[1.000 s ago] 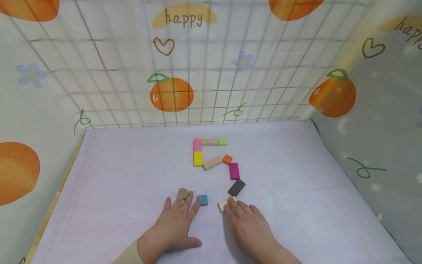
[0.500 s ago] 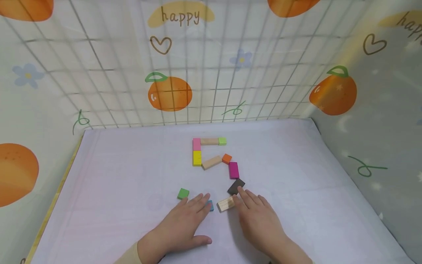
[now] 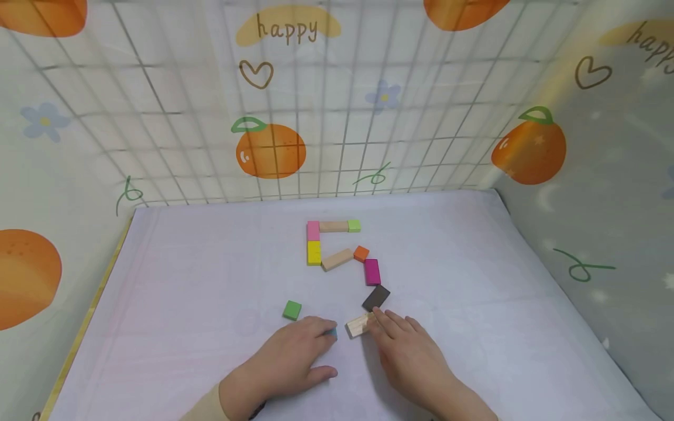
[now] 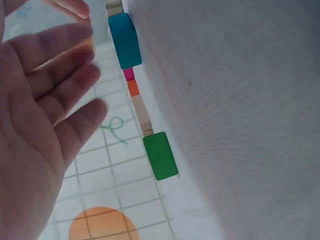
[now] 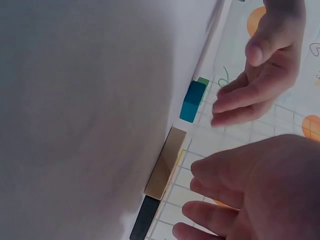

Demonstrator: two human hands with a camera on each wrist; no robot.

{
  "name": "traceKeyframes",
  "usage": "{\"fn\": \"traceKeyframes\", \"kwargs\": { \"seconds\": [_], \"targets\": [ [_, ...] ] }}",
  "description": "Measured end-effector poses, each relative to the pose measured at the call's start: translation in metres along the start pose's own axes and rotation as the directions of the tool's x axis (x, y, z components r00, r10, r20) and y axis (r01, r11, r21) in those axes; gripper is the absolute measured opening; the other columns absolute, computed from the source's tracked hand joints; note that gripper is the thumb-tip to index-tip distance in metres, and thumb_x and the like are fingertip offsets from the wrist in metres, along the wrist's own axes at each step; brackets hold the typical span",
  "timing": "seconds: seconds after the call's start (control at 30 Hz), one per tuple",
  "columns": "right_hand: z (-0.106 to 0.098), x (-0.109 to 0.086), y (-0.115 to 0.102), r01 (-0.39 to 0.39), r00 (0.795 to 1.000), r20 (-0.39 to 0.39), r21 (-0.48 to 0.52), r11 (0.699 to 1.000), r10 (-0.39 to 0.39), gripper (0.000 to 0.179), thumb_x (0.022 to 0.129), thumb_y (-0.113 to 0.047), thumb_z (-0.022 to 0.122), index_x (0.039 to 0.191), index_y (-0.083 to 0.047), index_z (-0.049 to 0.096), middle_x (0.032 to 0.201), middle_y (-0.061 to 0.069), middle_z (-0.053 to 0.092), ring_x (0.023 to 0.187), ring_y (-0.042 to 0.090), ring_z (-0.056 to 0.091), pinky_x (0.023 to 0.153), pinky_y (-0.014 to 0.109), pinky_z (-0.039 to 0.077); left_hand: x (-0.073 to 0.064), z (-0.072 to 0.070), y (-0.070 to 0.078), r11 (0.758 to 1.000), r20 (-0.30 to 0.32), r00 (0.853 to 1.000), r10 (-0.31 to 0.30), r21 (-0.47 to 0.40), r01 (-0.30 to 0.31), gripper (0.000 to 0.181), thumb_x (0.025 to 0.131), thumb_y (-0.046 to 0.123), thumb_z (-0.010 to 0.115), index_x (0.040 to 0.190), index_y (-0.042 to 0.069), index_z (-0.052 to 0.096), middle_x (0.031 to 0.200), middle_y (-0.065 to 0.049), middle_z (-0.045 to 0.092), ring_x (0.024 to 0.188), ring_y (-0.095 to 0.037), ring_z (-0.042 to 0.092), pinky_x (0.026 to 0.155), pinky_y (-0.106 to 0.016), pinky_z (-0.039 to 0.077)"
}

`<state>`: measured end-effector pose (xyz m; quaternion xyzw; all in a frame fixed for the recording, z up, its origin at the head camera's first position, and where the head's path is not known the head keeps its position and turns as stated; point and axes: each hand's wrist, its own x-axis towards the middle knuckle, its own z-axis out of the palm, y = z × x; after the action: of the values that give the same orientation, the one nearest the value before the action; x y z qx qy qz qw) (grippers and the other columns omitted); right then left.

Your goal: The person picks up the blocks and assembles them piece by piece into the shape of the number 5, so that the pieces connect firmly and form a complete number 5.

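My left hand (image 3: 295, 354) hovers over a blue block (image 3: 332, 332), mostly covered in the head view. In the left wrist view a gap shows between its loosely bent fingers (image 4: 82, 75) and that blue block (image 4: 125, 40). A green block (image 3: 292, 310) lies just beyond this hand. My right hand (image 3: 413, 356) has its fingers extended over the near end of a pale wooden block (image 3: 358, 325). The right wrist view shows those fingertips apart from the wooden block (image 5: 166, 162). A dark block (image 3: 376, 298) touches the wooden block's far corner.
Beyond the hands, a curving row runs through a magenta block (image 3: 372, 272), an orange block (image 3: 361, 254), a wooden block (image 3: 337, 259), a yellow block (image 3: 313, 253), a pink block (image 3: 313, 230), another wooden block (image 3: 334, 226) and a light green block (image 3: 354, 225). White cloth (image 3: 210, 263) covers the table.
The left hand has moved right off the green block, and the blue block has shifted slightly right and nearer. The right hand has slid a little right, uncovering more of the pale wooden block.
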<state>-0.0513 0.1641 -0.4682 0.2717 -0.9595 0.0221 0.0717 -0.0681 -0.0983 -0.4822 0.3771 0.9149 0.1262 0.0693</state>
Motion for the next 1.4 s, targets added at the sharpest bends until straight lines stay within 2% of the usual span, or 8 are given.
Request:
{"fn": "traceKeyframes", "kwargs": {
  "seconds": [0.1, 0.2, 0.33, 0.63, 0.8, 1.0, 1.17, 1.4],
  "targets": [
    [0.001, -0.001, 0.0, 0.014, 1.0, -0.026, -0.004, 1.0, -0.014, 0.048, 0.084, -0.017, 0.075, 0.131, -0.012, 0.067, 0.142, 0.008, 0.062, 0.128, 0.029, 0.061, 0.102, 0.055, 0.05, 0.0, 0.0, -0.001, 1.0, 0.031, 0.999, -0.019, 0.004, 0.019, 0.061, 0.092, 0.058, 0.066, 0.137, 0.016, 0.063, 0.149, 0.002, 0.054, 0.136, -0.015, 0.052, 0.111, -0.036, 0.045],
    [0.002, -0.001, 0.001, 0.013, 1.0, -0.023, -0.001, 1.0, -0.013, 0.048, 0.083, -0.017, 0.076, 0.13, -0.012, 0.067, 0.142, 0.007, 0.062, 0.127, 0.029, 0.061, 0.102, 0.055, 0.05, -0.001, -0.001, 0.001, 0.999, 0.066, 0.997, -0.036, 0.027, 0.034, 0.069, 0.088, 0.06, 0.069, 0.14, 0.015, 0.06, 0.147, 0.001, 0.054, 0.13, -0.016, 0.055, 0.108, -0.034, 0.048],
    [0.002, -0.001, 0.001, -0.002, 1.0, 0.007, 0.007, 1.0, 0.002, 0.047, 0.085, -0.019, 0.076, 0.131, -0.014, 0.067, 0.143, 0.006, 0.062, 0.129, 0.028, 0.06, 0.103, 0.054, 0.049, -0.001, 0.0, 0.006, 0.999, 0.051, 0.998, -0.031, 0.045, 0.029, 0.08, 0.083, 0.069, 0.069, 0.139, 0.013, 0.06, 0.14, -0.001, 0.056, 0.125, -0.015, 0.054, 0.107, -0.032, 0.048],
    [0.004, -0.001, 0.0, -0.021, 0.994, 0.11, 0.026, 0.999, 0.018, 0.05, 0.088, -0.022, 0.074, 0.136, -0.013, 0.064, 0.143, 0.005, 0.061, 0.132, 0.027, 0.058, 0.107, 0.055, 0.046, 0.0, 0.007, 0.013, 0.988, 0.138, 0.983, -0.125, -0.073, 0.136, 0.098, 0.078, 0.083, 0.059, 0.15, 0.017, 0.05, 0.16, -0.006, 0.038, 0.147, -0.022, 0.038, 0.113, -0.044, 0.044],
    [0.005, -0.001, -0.001, -0.008, 0.991, 0.131, 0.031, 0.999, 0.003, 0.05, 0.088, -0.024, 0.075, 0.136, -0.012, 0.064, 0.146, 0.005, 0.059, 0.134, 0.028, 0.056, 0.108, 0.056, 0.045, 0.0, 0.006, 0.015, 0.985, 0.168, 0.977, -0.133, -0.09, 0.15, 0.098, 0.081, 0.079, 0.06, 0.153, 0.015, 0.045, 0.167, -0.005, 0.028, 0.152, -0.021, 0.032, 0.114, -0.043, 0.042],
    [0.006, 0.0, -0.002, 0.006, 0.987, 0.161, 0.032, 0.999, -0.011, 0.052, 0.089, -0.025, 0.074, 0.138, -0.013, 0.063, 0.148, 0.006, 0.057, 0.137, 0.029, 0.054, 0.109, 0.056, 0.044, 0.002, 0.002, 0.018, 0.98, 0.211, 0.965, -0.153, -0.096, 0.176, 0.09, 0.084, 0.073, 0.062, 0.153, 0.017, 0.045, 0.165, -0.002, 0.033, 0.147, -0.02, 0.041, 0.111, -0.042, 0.046],
    [0.005, 0.001, -0.003, -0.013, 0.975, 0.224, 0.045, 0.999, 0.003, 0.055, 0.09, -0.027, 0.075, 0.141, -0.013, 0.06, 0.152, 0.005, 0.053, 0.141, 0.028, 0.05, 0.112, 0.057, 0.041, 0.004, 0.003, 0.021, 0.98, 0.194, 0.968, -0.161, -0.084, 0.18, 0.088, 0.085, 0.071, 0.065, 0.151, 0.016, 0.048, 0.161, -0.006, 0.038, 0.141, -0.021, 0.046, 0.107, -0.041, 0.049],
    [0.005, 0.001, -0.003, -0.015, 0.968, 0.251, 0.043, 0.999, 0.004, 0.057, 0.089, -0.029, 0.075, 0.142, -0.014, 0.059, 0.153, 0.005, 0.052, 0.142, 0.028, 0.049, 0.113, 0.057, 0.04, 0.004, 0.006, 0.022, 0.98, 0.171, 0.971, -0.164, -0.081, 0.18, 0.085, 0.085, 0.066, 0.068, 0.15, 0.014, 0.05, 0.159, -0.008, 0.041, 0.136, -0.021, 0.05, 0.105, -0.039, 0.051]
  ]
}}
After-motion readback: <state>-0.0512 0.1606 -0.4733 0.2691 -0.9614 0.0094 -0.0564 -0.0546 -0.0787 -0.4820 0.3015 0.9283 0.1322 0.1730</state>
